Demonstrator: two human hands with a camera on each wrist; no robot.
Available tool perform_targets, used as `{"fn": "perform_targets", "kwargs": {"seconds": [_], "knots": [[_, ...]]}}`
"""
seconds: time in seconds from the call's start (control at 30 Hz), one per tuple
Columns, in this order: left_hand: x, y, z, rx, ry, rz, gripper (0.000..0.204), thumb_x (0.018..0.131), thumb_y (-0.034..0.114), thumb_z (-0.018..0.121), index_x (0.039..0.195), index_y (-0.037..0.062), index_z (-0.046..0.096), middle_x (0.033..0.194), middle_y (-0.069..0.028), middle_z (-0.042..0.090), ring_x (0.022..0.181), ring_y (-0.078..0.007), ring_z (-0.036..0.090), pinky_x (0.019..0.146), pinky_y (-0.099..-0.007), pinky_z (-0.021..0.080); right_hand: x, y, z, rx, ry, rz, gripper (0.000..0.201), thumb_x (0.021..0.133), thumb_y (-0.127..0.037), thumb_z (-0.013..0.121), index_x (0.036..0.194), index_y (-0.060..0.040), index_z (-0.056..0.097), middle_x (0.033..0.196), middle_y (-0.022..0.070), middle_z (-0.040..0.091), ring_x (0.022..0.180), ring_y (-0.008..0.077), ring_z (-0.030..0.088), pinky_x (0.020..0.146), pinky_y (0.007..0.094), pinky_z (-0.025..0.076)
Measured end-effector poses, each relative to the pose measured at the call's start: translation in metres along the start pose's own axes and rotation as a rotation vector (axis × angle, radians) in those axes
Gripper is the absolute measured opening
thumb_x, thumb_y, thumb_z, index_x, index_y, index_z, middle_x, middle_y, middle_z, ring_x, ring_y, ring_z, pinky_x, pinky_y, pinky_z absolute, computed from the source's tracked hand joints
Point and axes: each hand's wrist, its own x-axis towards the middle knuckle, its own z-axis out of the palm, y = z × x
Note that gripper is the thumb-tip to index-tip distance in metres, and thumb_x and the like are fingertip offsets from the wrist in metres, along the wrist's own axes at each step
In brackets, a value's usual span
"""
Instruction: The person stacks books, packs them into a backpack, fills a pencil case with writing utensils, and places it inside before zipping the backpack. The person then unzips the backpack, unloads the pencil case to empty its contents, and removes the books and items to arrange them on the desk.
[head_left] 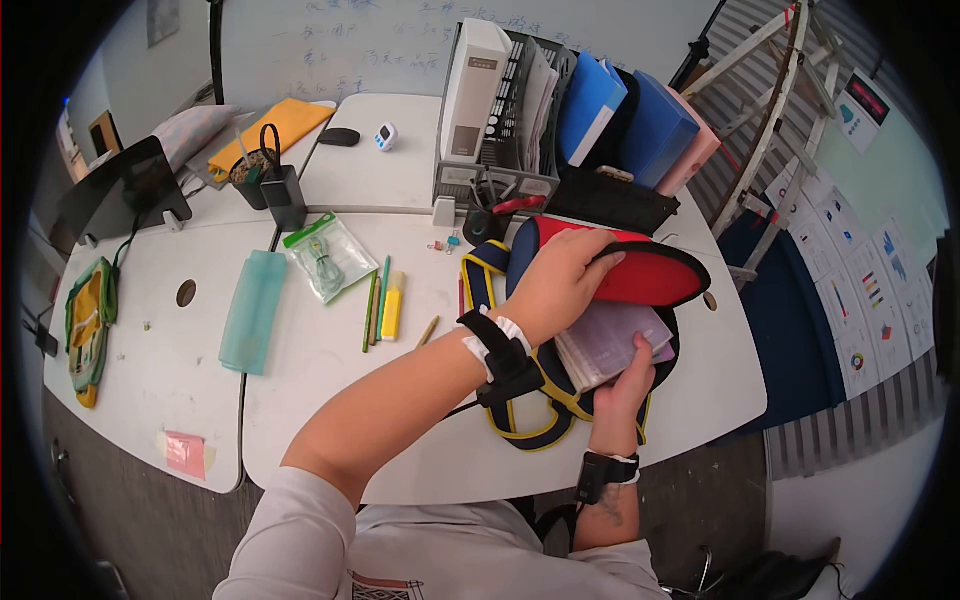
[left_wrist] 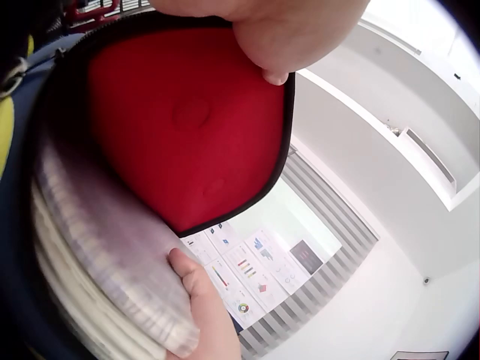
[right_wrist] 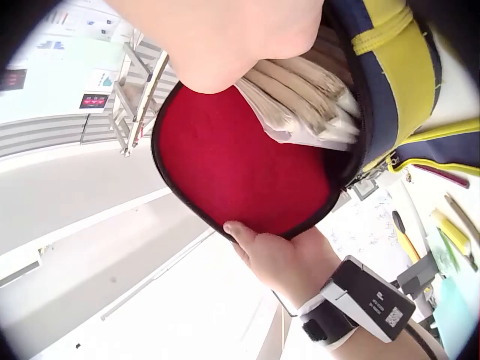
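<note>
A small navy backpack [head_left: 520,262] with yellow-trimmed straps lies on the table. Its top flap [head_left: 650,275], red inside with a black edge, is lifted. My left hand [head_left: 565,285] grips the flap by its edge, thumb on the red lining [right_wrist: 240,165]. Partly inside the bag is a stack of books [head_left: 610,345] in clear, purplish covers. My right hand [head_left: 625,392] grips the stack at its outer end, with the thumb lying on the top cover. In the right wrist view the page edges [right_wrist: 300,97] show between that hand and the bag's opening.
Pencils [head_left: 372,310], a yellow highlighter [head_left: 393,306] and a clear zip bag with a cable [head_left: 328,257] lie left of the backpack. Behind it stand a black pen holder [head_left: 485,222] and a file rack [head_left: 460,180] with folders. A teal case [head_left: 253,312] lies farther left.
</note>
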Motion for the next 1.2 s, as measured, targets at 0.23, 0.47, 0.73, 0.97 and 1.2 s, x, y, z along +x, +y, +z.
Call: {"fn": "perform_targets", "kwargs": {"seconds": [0.23,0.47,0.73,0.97,1.2], "knots": [[-0.001,0.003,0.004,-0.021,-0.078,-0.168,0.016,0.092,0.012,0.065,0.102,-0.0007,0.061,0.093,-0.0186,0.066,0.089,-0.0386,0.061,0.078,-0.0422,0.049,0.01,-0.005,-0.02,0.027,-0.056,-0.029,0.052,0.092,-0.031,0.059,0.13,0.0036,0.051,0.125,0.0178,0.062,0.111,0.0329,0.064,0.097,0.0471,0.052],[-0.06,0.021,0.056,0.027,-0.274,0.306,0.025,0.082,0.013,0.068,0.102,0.0044,0.056,0.093,-0.0122,0.057,0.093,-0.0335,0.055,0.083,-0.0409,0.047,0.024,0.028,-0.029,0.244,-0.256,-0.034,0.034,0.098,-0.028,0.053,0.121,-0.0041,0.057,0.124,0.0106,0.061,0.112,0.0251,0.063,0.095,0.041,0.052],[-0.045,-0.018,0.037,0.233,-0.173,0.308,0.035,0.075,0.01,0.073,0.107,0.0062,0.061,0.099,-0.0125,0.056,0.103,-0.034,0.053,0.093,-0.0455,0.044,0.011,0.006,-0.028,-0.219,-0.296,0.281,0.041,0.1,-0.017,0.053,0.139,-0.0085,0.046,0.13,0.0097,0.057,0.122,0.024,0.058,0.101,0.0432,0.05],[-0.085,-0.04,0.042,0.355,0.021,-0.381,0.079,0.073,-0.009,0.062,0.144,0.0129,0.036,0.139,-0.0317,0.035,0.127,-0.0477,0.044,0.108,-0.0541,0.038,0.01,0.01,-0.017,0.169,-0.44,0.165,0.056,0.103,-0.044,0.046,0.145,-0.0079,0.043,0.147,0.0122,0.049,0.129,0.0324,0.052,0.109,0.0489,0.043],[-0.083,-0.07,0.044,-0.008,-0.031,-0.556,0.073,0.079,-0.009,0.049,0.147,0.0005,0.025,0.134,-0.0387,0.039,0.124,-0.0555,0.044,0.108,-0.0489,0.04,0.01,0.037,0.006,0.233,-0.4,0.112,0.055,0.103,-0.044,0.045,0.145,-0.0086,0.044,0.146,0.0118,0.05,0.131,0.0318,0.051,0.11,0.0484,0.043]]}}
